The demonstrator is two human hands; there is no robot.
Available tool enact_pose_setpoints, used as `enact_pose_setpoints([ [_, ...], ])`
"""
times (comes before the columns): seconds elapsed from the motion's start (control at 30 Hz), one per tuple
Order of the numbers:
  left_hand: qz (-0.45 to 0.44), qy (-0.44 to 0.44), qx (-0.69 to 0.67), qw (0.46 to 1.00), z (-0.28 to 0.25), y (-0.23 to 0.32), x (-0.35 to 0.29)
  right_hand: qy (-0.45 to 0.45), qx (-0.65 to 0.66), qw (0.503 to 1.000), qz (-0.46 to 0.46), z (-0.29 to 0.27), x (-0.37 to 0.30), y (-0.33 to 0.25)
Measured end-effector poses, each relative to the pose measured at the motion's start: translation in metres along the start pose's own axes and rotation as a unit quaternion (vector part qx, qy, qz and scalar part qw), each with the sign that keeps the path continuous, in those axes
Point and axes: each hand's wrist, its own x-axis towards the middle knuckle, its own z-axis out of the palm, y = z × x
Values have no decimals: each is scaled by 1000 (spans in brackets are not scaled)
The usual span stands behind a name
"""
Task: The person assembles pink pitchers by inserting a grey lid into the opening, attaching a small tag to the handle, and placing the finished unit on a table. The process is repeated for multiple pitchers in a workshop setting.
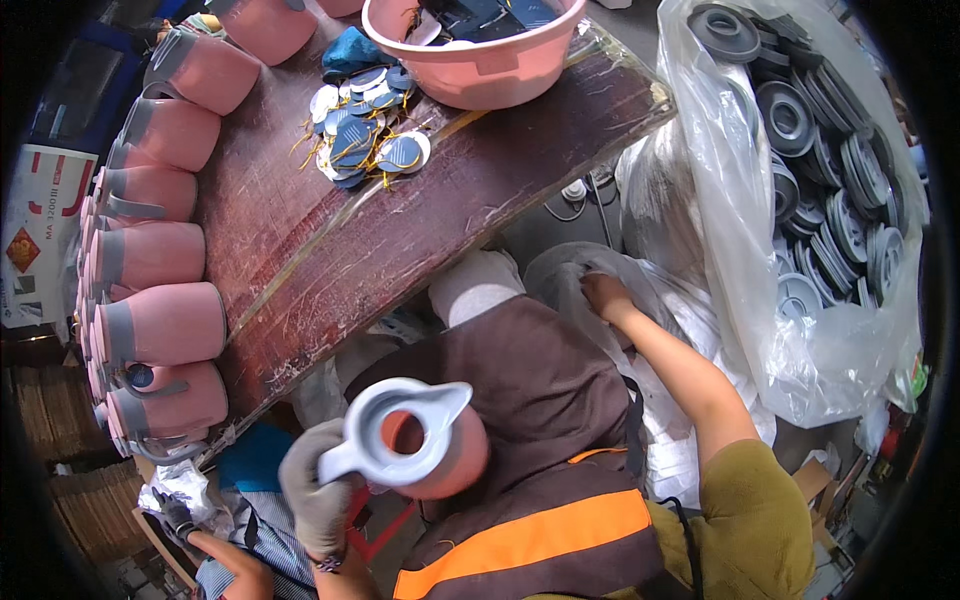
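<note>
In my left hand (pixel 315 480), which wears a grey knitted glove, is a pink pitcher (pixel 460 455). The fingers close round the handle of its light grey collar, which has a pouring spout pointing right. The pitcher has no lid, so its round mouth shows, and it hovers over my dark apron (pixel 520 370). My bare right hand (pixel 605 296) is stretched out to the right, at the mouth of a translucent plastic bag (pixel 565 265) beside my knee. Its fingertips are partly hidden against the bag, so whether they grip anything is unclear.
Pink pitchers (pixel 165 322) line the left side of a worn brown table (pixel 330 300). A pink basin (pixel 480 75) and a pile of round blue-and-white tags (pixel 365 130) lie on it. Grey lids (pixel 850 190) fill a clear bag at right. A co-worker's gloved hand (pixel 175 512) shows lower left.
</note>
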Motion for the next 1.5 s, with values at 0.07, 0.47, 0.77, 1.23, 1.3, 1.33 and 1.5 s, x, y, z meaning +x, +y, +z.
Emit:
enact_pose_setpoints([
  [0.07,-63,-29,-7,998,20,-3,-1,158,-152,969,-116,21,7,16],
  [0.47,-149,-25,-46,988,44,2,25,192,-195,961,-34,26,-26,12],
  [0.77,-120,-44,-10,992,45,-1,29,214,-116,968,56,77,16,96],
  [1.23,-101,-47,17,994,48,4,24,112,583,765,251,23,-17,20],
  [1.3,-88,-56,35,994,52,7,30,111,583,764,253,28,-10,31],
  [1.33,-87,-58,33,994,53,7,31,113,572,772,253,33,-4,37],
  [1.5,-96,-57,19,994,52,11,27,111,485,830,252,54,22,59],
])
